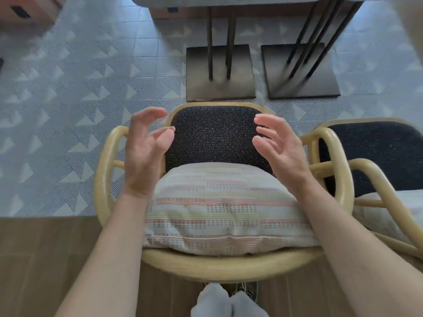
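Pale wooden chair (212, 268) holds a striped cushion (219, 209); left hand (146, 152) and right hand (279, 149) hover open-fingered, empty.

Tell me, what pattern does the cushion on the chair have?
The cushion is off-white with woven bands of red, orange and yellow-green and rows of small dark dots; head view.

A plump square cushion (219, 207) of pale fabric, woven with bands of pink, yellow-green and small dark dashes, lies on the pale rattan armchair (103, 184). It rests flat, puffed in the middle, on the near part of the chair's black speckled seat pad (212, 133), its near edge against the curved back rail (229, 268). The far part of the seat pad is uncovered.
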Motion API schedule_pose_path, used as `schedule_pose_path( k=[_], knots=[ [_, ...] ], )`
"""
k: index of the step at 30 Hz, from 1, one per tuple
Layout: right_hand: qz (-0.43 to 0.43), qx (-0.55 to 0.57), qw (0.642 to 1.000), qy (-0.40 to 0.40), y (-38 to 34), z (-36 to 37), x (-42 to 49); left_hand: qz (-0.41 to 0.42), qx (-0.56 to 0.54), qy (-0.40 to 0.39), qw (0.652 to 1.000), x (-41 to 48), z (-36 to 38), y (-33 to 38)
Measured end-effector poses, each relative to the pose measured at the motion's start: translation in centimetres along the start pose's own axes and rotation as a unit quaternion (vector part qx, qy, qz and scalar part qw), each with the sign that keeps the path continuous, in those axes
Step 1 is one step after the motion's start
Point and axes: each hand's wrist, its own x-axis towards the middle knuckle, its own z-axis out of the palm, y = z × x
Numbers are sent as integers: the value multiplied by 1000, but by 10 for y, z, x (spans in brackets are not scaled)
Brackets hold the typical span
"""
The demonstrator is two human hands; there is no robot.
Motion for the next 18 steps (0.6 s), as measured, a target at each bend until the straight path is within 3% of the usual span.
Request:
schedule_pose_path(
  k=[3,8,18],
  knots=[
    [-64,44,997,27,-45,4,-13,-2,-68,6,998,-13,11,32],
    [-91,61,992,60,-123,-15,-49,-2,-110,-19,994,-31,37,102],
    [-231,36,960,151,-245,-159,-164,128,-110,-120,978,-99,151,258]
  ],
)
